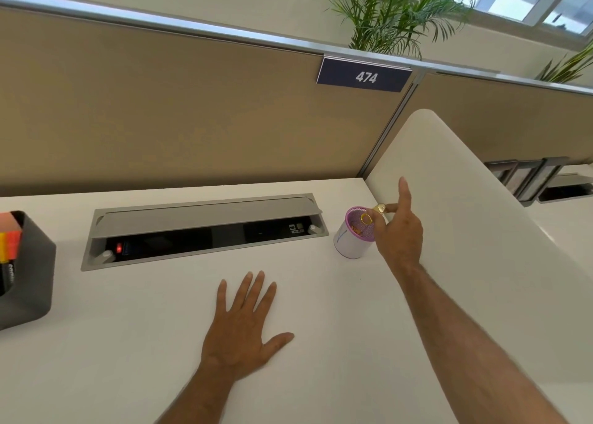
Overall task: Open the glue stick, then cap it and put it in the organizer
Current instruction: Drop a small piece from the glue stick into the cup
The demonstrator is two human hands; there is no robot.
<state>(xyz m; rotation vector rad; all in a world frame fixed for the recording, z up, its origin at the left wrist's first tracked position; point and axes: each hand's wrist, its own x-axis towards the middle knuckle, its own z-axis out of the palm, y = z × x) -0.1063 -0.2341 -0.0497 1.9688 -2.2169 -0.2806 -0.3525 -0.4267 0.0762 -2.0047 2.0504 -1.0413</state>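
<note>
A small round mesh organizer (348,245), pink at the rim and white lower down, stands on the white desk (160,311) at the right. My right hand (398,231) hovers over its right rim with the fingers spread, the index finger pointing up, and gold rings on two fingers. Nothing shows in that hand. Something orange lies inside the organizer; I cannot tell whether it is the glue stick. My left hand (244,324) lies flat on the desk, palm down, fingers apart, holding nothing.
A grey cable tray with its lid raised (205,228) is set into the desk behind my left hand. A dark grey box with orange and yellow markers (25,276) stands at the left edge. Tan partition walls and a white divider (465,199) enclose the desk.
</note>
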